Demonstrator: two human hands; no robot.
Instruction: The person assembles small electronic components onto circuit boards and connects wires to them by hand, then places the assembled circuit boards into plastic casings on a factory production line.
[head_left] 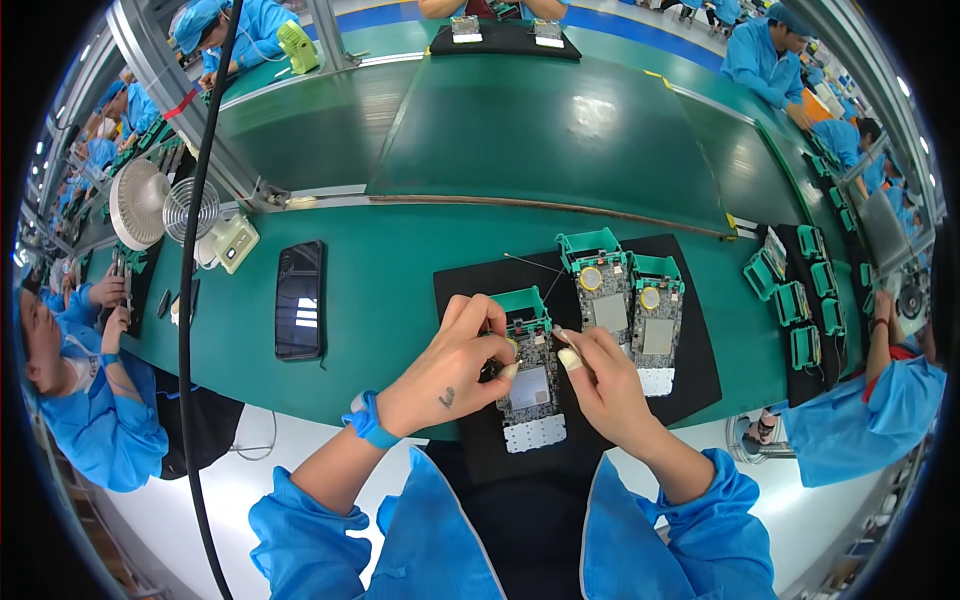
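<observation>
A circuit board (530,388) with a green plastic frame (520,300) at its far end lies on a black mat (455,290) in front of me. My left hand (455,365) is closed over the board's left side, thumb and forefinger pinched near a partly covered round yellow part. What those fingertips hold is hidden. At the board's right edge my right hand (605,385) is pinched around something small that I cannot make out. Pale covers sit on some fingertips. Two similar boards, one (605,305) beside another (657,330), lie to the right, also with green frames.
A dark phone (300,300) lies left on the green table (390,250), with a small fan (190,210) beyond. A black cable (197,200) hangs down at left. More green frames (792,302) rest on a mat at right. Co-workers sit on both sides and opposite.
</observation>
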